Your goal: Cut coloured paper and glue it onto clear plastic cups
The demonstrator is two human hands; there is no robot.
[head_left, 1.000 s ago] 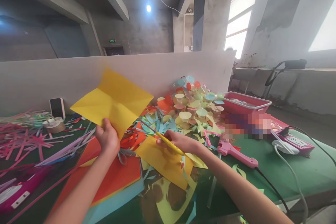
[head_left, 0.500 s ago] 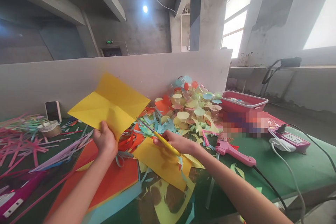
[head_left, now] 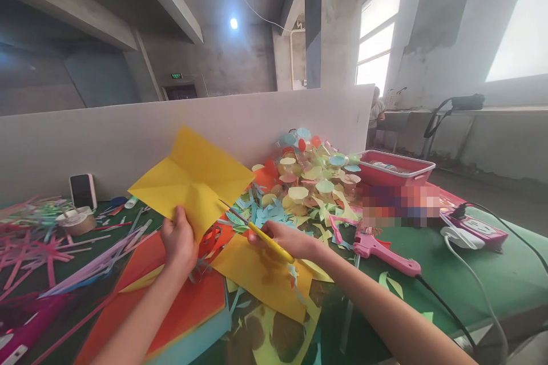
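Left grip [head_left: 180,242]: pinched on the creased yellow sheet [head_left: 188,174] near its lower corner, thumb on the near face, other fingers hidden behind. Sheet is up in the air over the surface [head_left: 422,239], with the white board [head_left: 107,148] beyond it. Holding it low probably leaves its lower right edge free for the blades, and having it lifted keeps it off the clutter. Creases cross near the middle, which likely stiffens it; the far part fans up with nothing visible backing it.

Right grip [head_left: 278,239]: closed round the yellow handle of the scissors [head_left: 268,239]. Tip points up-left and meets the sheet's lower right edge in view; can't tell if it touches, or if the blades are parted.

Below: second yellow sheet [head_left: 240,268] lies under the right grip, within easy reach. Red-orange sheets [head_left: 197,296] are stacked under my left wrist, on top of light blue sheets [head_left: 214,326], presumably to keep the stock together. Blue scraps [head_left: 265,214] lie just beyond the scissors, heap of paper discs [head_left: 314,173] behind those. Pink glue gun [head_left: 387,254] lies off right, probably parked there to leave both arms room.
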